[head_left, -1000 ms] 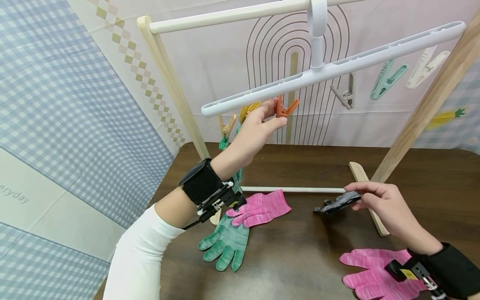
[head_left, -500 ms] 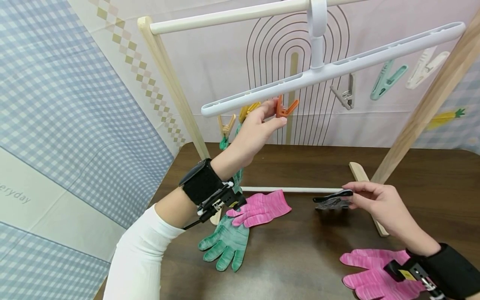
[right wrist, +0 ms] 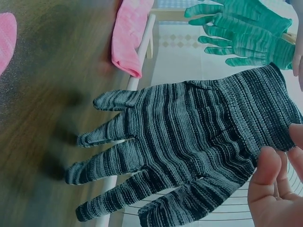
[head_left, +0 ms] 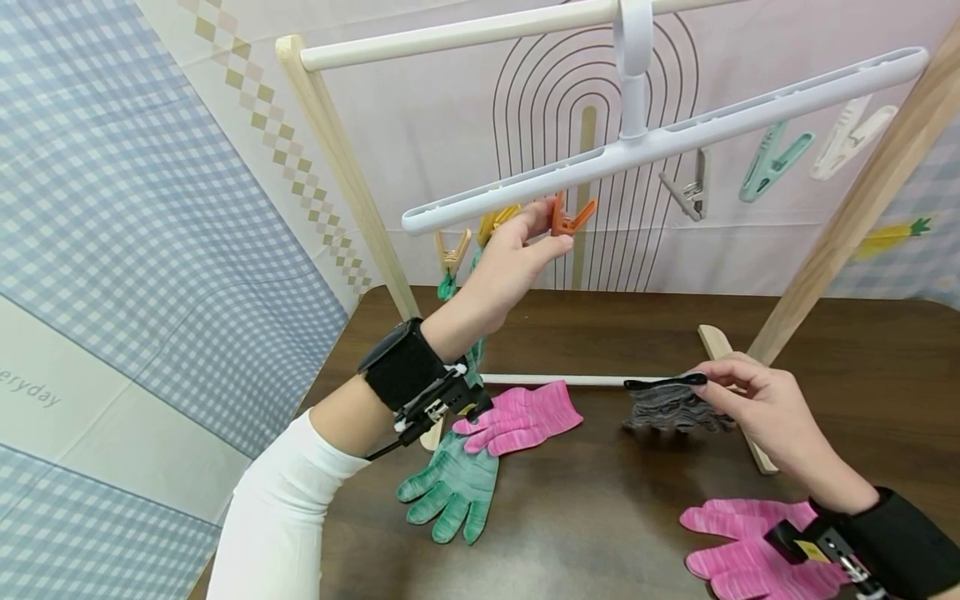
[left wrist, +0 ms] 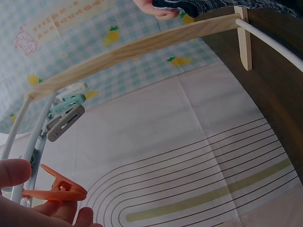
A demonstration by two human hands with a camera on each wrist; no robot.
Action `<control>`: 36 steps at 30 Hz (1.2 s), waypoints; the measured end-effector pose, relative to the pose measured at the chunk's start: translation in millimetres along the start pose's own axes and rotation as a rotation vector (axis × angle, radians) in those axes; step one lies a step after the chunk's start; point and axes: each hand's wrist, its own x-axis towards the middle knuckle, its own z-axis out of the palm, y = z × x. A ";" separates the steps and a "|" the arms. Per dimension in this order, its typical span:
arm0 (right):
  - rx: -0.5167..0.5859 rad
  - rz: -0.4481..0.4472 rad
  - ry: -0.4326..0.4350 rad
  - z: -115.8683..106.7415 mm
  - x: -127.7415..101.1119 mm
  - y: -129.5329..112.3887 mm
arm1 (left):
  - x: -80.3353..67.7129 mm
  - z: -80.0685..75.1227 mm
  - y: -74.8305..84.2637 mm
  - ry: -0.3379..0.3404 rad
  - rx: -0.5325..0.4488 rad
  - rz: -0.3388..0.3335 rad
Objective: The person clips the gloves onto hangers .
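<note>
So the right hand (head_left: pixel 757 408) has the grey striped glove (head_left: pixel 675 407) pinched by its cuff edge between thumb and fingertips, and the rest of the glove just dangles down from that pinch toward the table (head_left: pixel 600 517). From the wrist view you can see the glove (right wrist: pixel 189 151) spread flat and full length, cuff at the grip, fingers pointing away from it. It hangs low, near the thin white rod (head_left: pixel 555 379) at the bottom of the wooden rack (head_left: pixel 341 167), towards the far edge of the table.

The left hand (head_left: pixel 510 267) is up high, squeezing the orange clothespin (head_left: pixel 567 217) between thumb and fingers, right under the white hanger bar (head_left: pixel 660 142). Close up, that clothespin (left wrist: pixel 59 187) has its mouth pointing out away from the palm.

The bit that matters, I reckon: the clip sits above and to the left of the glove's cuff, well apart, so the right hand is the one carrying the gap. The cuff edge runs roughly level, facing up at the clip.

Lying about: a pink glove (head_left: pixel 521 417) overlapping a green glove (head_left: pixel 453 487) near the left hand's wrist, another pink glove (head_left: pixel 750 537) at the near right edge, and a green glove already hanging on the rack (right wrist: pixel 246 33).
</note>
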 end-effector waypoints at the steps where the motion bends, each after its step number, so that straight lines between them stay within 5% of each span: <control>1: -0.014 -0.008 0.010 0.2 0.4 -0.3 | 0.1 0.0 0.0 0.001 0.000 -0.003; 8: -0.090 -0.039 0.072 -0.6 3.6 -3.9 | 0.0 -0.1 -1.0 0.001 0.004 0.003; 36: -0.074 -0.073 0.206 10.1 14.5 -22.1 | 0.2 1.0 -2.3 -0.007 -0.034 0.022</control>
